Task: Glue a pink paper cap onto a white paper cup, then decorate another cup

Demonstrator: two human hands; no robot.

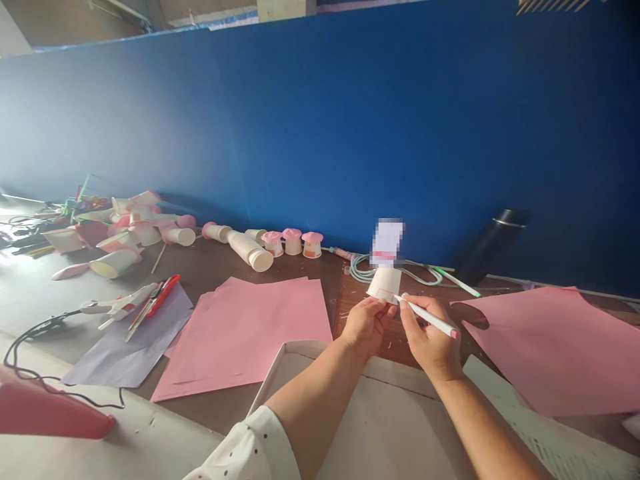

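Note:
My left hand (369, 325) is closed on the lower rim of a white paper cup (385, 283), which is upside down. In my right hand (431, 343) a white marker (431, 316) with a pink end is gripped like a pen. Its tip touches the cup's side low down, where thin red lines show. Just behind the cup stands a blurred-out white and pink item (387, 241). To the left sit several small cups with pink paper tops (293, 241), like tiny houses, and a stack of nested paper cups (250, 251).
Pink paper sheets (255, 327) lie on the left, another pink sheet (555, 347) on the right. A glue gun (120, 307) and a red-handled cutter (155, 303) rest on purple paper (135, 353). A black bottle (493, 247) leans by the blue partition (320, 120). A white box (370, 413) is under my forearms.

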